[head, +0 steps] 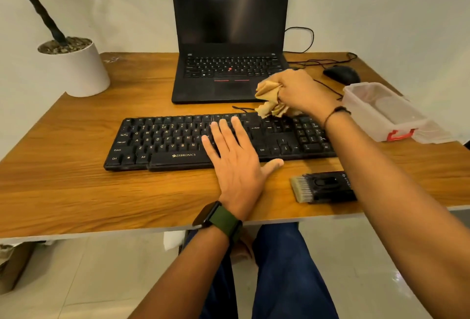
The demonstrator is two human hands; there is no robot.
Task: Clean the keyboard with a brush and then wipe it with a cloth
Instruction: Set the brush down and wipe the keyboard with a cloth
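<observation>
Left hand (235, 159) lies flat, fingers spread, on the black keyboard (178, 140) at mid-desk. Right hand (302, 91) grips a bunched cloth (268, 101) at its back edge. Brush (323, 187) lies nearby. Risk: the trailing cloth may snag keycaps or the keyboard's cable.

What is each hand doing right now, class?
Left hand: open, flat on the keyboard.
Right hand: closed, holding the crumpled cloth over the keyboard's far edge.
</observation>
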